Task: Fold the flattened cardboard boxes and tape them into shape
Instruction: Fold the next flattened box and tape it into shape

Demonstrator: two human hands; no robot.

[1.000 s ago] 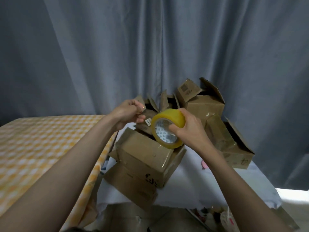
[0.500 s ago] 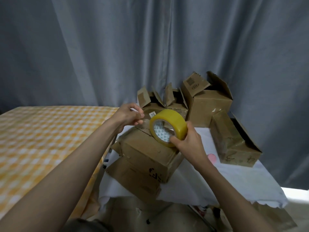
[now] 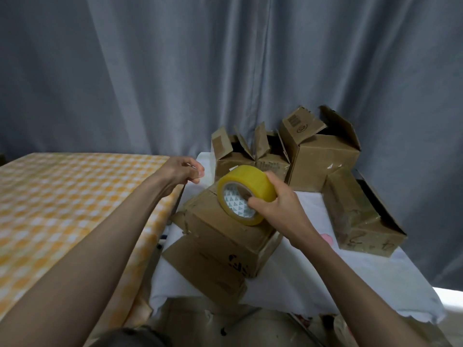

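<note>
3 open-flapped boxes (image 3: 273,156), contents unseen

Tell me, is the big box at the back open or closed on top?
Open. The big box has its top flaps sticking up and apart, not folded down.

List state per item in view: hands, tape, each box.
right hand: grips tape roll
tape roll: held on edge above near box
left hand: fingers pinched together; clear tape end between them cannot be made out
near box: folded, top closed
back boxes: flaps open
tall box: flaps open
right box: on its side
</note>
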